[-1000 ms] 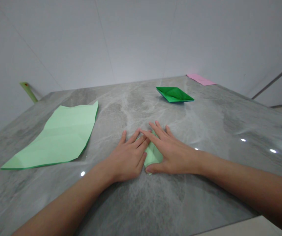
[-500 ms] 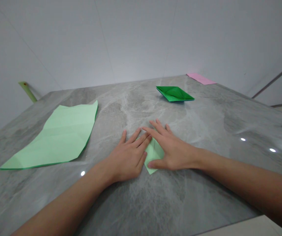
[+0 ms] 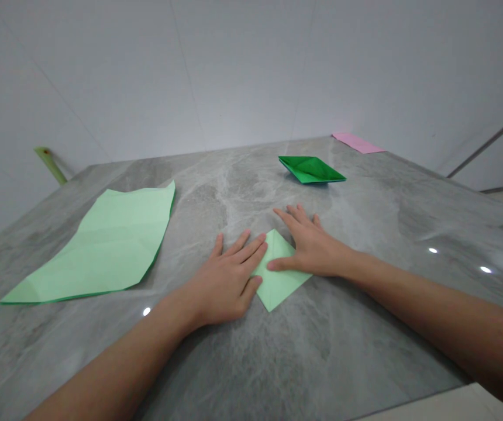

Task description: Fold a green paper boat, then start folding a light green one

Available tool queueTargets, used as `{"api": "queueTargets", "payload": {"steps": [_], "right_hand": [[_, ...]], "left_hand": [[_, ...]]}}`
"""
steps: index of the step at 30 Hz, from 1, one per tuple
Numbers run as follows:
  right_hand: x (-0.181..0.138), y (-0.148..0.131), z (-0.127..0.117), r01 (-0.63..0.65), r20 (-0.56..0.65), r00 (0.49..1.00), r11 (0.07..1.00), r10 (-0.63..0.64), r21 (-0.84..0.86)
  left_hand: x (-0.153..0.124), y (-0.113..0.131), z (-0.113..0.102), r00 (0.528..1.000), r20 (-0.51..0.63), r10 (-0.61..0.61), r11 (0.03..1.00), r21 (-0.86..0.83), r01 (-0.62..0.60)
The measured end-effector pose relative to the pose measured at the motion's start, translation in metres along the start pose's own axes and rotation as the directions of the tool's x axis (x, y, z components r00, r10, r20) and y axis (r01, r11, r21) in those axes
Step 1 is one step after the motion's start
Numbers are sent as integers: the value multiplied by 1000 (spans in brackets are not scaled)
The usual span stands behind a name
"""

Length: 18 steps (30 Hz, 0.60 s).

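A small folded piece of light green paper (image 3: 280, 286) lies flat on the grey marbled table, one corner pointing at me. My left hand (image 3: 229, 280) is open and rests on its left part, fingers spread, hiding that side. My right hand (image 3: 308, 242) is open over the paper's right side, its thumb on or just above the middle and its fingers stretched beyond the far right edge. A crease line runs from the far corner towards the near one.
A large creased light green sheet (image 3: 115, 240) lies to the left. Farther back are a dark green folded paper boat (image 3: 310, 169) and a pink paper (image 3: 357, 142) by the wall. A yellow-green strip (image 3: 51, 165) stands off the table's far left edge.
My right hand has moved right and slightly away from me, uncovering more of the folded paper. My left hand has stayed nearly in place.
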State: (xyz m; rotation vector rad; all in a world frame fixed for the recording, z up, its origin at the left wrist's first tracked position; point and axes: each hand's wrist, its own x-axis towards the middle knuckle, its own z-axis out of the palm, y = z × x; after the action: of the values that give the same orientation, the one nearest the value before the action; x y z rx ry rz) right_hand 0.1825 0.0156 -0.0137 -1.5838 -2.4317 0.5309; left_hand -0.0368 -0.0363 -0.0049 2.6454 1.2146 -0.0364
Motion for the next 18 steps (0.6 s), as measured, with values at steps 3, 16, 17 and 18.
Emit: {"api": "queueTargets", "payload": {"steps": [3,16,17,18], "right_hand": [[5,4,0,-27,-34,999,1000,27,3],[9,3,-2,-39,-15,999,999,39,2],[10,4,-2,-41,-16,999,999,41,3],[10,5,-2,-41,-21,999,999,41,7]], "left_hand": [[-1,0,0,1000,-3,5,1000,-2,-5],[0,-1,0,1000,8,8,1000,16,-8],[0,0,0,1000,8,11,1000,18,-11],[0,0,0,1000,6,13,1000,18,-14]]}}
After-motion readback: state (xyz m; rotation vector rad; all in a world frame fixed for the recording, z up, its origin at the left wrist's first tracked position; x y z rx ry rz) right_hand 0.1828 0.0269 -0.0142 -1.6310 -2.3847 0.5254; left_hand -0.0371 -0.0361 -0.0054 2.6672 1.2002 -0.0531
